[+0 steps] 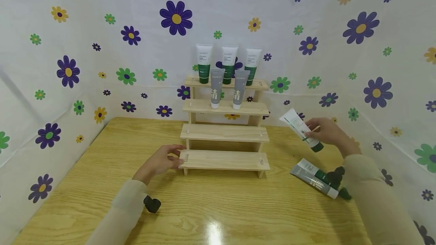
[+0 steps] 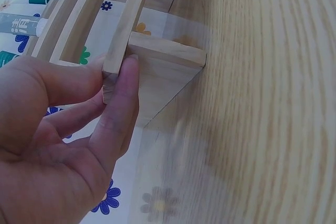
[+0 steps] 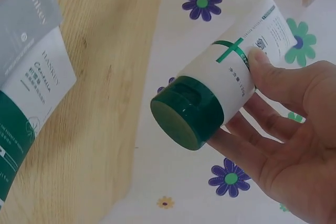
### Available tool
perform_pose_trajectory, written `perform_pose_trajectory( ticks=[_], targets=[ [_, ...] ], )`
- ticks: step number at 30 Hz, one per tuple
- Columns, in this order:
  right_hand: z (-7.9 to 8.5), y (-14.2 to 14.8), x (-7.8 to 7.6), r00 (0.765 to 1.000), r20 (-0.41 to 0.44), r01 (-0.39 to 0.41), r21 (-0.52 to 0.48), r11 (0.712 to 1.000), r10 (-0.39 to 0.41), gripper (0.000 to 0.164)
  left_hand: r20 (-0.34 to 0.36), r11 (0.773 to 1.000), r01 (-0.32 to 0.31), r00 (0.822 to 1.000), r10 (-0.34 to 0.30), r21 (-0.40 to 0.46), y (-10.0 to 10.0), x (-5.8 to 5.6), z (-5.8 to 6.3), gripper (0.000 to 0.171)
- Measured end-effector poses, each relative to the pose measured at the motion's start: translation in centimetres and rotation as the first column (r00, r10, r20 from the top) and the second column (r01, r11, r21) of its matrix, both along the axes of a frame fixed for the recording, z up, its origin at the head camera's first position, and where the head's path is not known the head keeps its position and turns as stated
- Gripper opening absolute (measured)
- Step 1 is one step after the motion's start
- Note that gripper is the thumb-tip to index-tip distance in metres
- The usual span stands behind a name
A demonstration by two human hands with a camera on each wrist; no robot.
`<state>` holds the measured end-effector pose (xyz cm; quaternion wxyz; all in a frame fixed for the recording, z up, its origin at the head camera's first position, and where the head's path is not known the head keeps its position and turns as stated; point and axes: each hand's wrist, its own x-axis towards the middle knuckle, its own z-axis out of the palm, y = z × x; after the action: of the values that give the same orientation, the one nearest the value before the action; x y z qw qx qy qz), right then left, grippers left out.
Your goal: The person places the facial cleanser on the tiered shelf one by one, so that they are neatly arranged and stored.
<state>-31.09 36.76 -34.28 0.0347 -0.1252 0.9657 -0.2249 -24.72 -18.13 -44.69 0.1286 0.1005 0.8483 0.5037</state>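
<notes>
My right hand [image 1: 327, 131] grips a white squeeze tube with a dark green cap [image 1: 299, 127], held tilted above the table to the right of a stepped wooden rack [image 1: 225, 160]. In the right wrist view the thumb presses the white tube [image 3: 231, 66] from one side, with fingers behind it. My left hand [image 1: 162, 162] pinches the left end of the rack's lowest shelf; the left wrist view shows thumb and fingers on either side of that board [image 2: 122, 40]. White-and-green tubes [image 1: 204, 63] stand on the top shelf, and two grey tubes [image 1: 217, 88] on the shelf below.
A grey tube [image 1: 313, 180] and a white-and-green tube [image 1: 311, 167] lie on the wooden table [image 1: 211, 199] near the right forearm, which partly hides them. Flower-printed white cloth [image 1: 136, 56] surrounds the table behind and at the sides.
</notes>
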Motion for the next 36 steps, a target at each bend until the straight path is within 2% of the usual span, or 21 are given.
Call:
perform_pose_trajectory(
  ticks=[12,21,31,36],
  targets=[
    [0.8,-2.4,0.5,0.989,-0.108,0.092,-0.050,0.995,-0.097,0.044,0.002,1.000,-0.001,1.000,0.001,0.010,0.0,0.0,0.0,0.052],
    [1.1,-3.8,0.9,0.983,-0.155,0.085,-0.122,0.989,-0.103,0.043,0.002,1.000,0.001,1.000,-0.001,0.013,0.0,0.1,0.0,0.052],
    [1.2,-5.5,1.2,0.957,-0.267,0.068,-0.185,0.980,-0.116,0.038,0.006,0.999,0.024,1.000,-0.024,0.036,-0.3,-0.3,-0.4,0.053],
    [1.5,-6.5,1.2,0.956,-0.270,0.058,-0.216,0.975,-0.117,0.039,0.008,0.999,0.024,1.000,-0.024,0.037,-0.3,-0.3,-0.3,0.053]
  ],
)
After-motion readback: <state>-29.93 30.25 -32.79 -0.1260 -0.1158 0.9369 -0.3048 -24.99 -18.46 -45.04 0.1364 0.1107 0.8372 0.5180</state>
